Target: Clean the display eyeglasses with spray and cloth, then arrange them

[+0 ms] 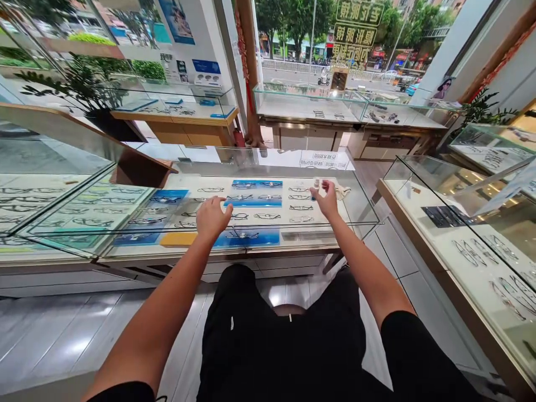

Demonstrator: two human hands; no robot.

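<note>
My left hand (213, 218) is over the glass top of the display case (268, 226), its fingers apart and nothing in it. Rows of eyeglasses (267, 216) lie beneath the glass, some on blue panels (251, 207). Farther right, my right hand (329, 201) has its thumb and fingers curled about a small bottle (316, 183) with a pale top and a dark lower part. The fingers partly cover the bottle. Just right of that hand is a crumpled cream cloth (343, 192).
An orange-yellow flat piece (178, 239) lies near the case's front edge. A brown-backed panel (144, 167) stands at the left. Another glass case (456, 245) with eyeglasses is on the right. More cases (305, 106) line the window. My legs are against the case's front.
</note>
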